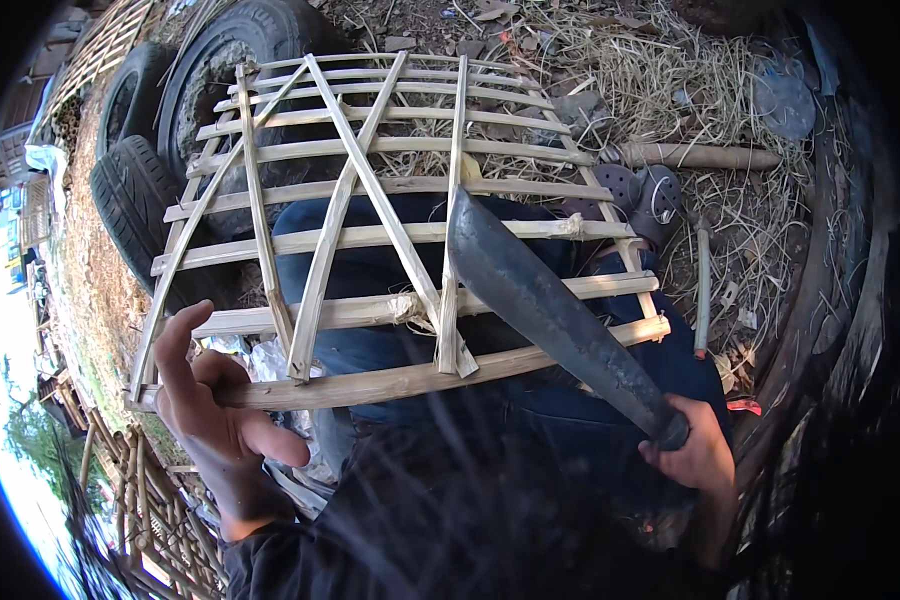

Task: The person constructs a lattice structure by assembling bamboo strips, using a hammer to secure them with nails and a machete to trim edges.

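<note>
A curved lattice of split bamboo slats point(530, 232) lies across my knees, its thin strips crossing several longer slats. Bindings show at a few crossings. My left hand point(210, 405) is at its near left corner, loosely round the nearest slat. The thumb sticks out on the near side, one finger points up and another curls over the slat. My right hand point(698, 448) grips the handle of a machete point(560, 315). Its broad dark blade slants up to the left, over the lattice's right side, with the tip near an upright strip. Whether the blade touches the bamboo I cannot tell.
Old tyres point(135, 200) lie at the far left. Straw point(660, 85) litters the ground beyond, with a thick wooden stick point(705, 156) on it. A clog-type shoe point(650, 195) shows beside the lattice. A thin pale rod point(702, 290) lies at right, near dark timber point(835, 270).
</note>
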